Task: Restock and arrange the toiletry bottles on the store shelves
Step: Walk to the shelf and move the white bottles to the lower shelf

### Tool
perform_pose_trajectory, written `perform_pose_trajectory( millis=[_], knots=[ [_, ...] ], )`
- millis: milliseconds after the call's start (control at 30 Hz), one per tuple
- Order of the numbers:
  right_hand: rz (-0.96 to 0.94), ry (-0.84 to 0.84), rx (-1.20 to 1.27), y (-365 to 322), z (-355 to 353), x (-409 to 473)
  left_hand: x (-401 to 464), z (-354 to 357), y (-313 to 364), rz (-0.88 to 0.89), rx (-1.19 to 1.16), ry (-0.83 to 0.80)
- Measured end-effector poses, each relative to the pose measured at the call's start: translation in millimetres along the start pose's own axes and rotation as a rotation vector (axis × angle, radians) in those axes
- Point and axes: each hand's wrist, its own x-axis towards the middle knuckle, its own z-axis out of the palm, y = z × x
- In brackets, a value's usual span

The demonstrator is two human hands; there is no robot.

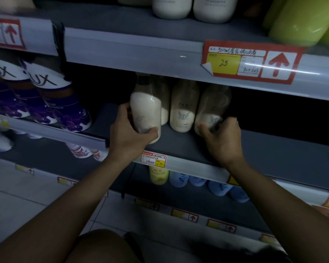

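Bottles: four cream ones stand under the red price tag [253,61], on the grey shelf [273,149].
Left hand [128,135]: I wrap it round the left bottle [145,111], left of the tag, thumb across its base, probably to pull it toward the shelf's front edge.
Right hand [222,137]: I curl my fingers round the right bottle [211,111] low down, below the tag.
Middle bottle [183,109]: untouched between them; a fourth hides behind the left one.
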Motion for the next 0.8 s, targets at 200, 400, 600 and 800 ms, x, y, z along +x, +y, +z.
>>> perform_pose_trajectory(
  millis=[200, 400, 600, 800],
  knots=[
    [-0.001, -0.095, -0.029, 0, -16, -13, 7, -9, -8, -0.05, -0.018, -0.116],
    [-0.078, -0.085, -0.033, 3, -42, -39, 8, -15, -7, -0.086, -0.02, -0.16],
    [-0.142, -0.105, -0.077, -3, -68, -68, 5, -21, -4, -0.071, 0.007, -0.076],
    [-0.203, -0.153, -0.102, -21, -99, -93, -6, -34, 9, -0.064, 0.026, -0.122]
  ],
)
